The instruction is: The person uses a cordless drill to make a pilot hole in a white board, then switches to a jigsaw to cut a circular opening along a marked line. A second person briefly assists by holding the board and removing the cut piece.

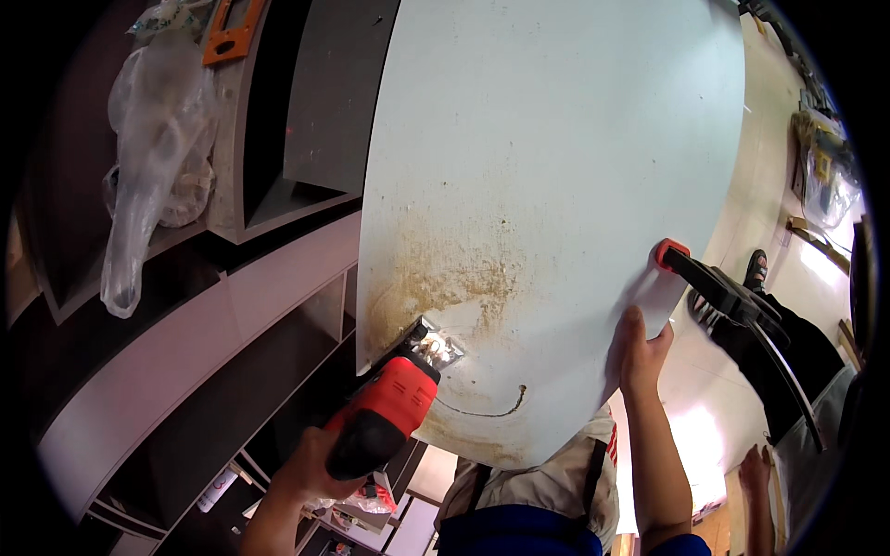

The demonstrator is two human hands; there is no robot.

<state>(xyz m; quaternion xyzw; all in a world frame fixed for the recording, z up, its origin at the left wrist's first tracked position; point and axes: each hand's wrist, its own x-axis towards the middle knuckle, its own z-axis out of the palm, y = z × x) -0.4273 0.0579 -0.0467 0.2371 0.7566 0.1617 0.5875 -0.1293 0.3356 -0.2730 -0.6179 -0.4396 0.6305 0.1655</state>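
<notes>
- While one left hand grasps the handle of one red-and-black power tool, its lit base rests on one white panel near the lower left edge.
- One right hand grips the panel's right edge.
- One clamp sits on that edge, just beyond the right hand.
- One dark curved line marks the panel.
- One clear plastic bag and one orange plate lie upper left.
</notes>
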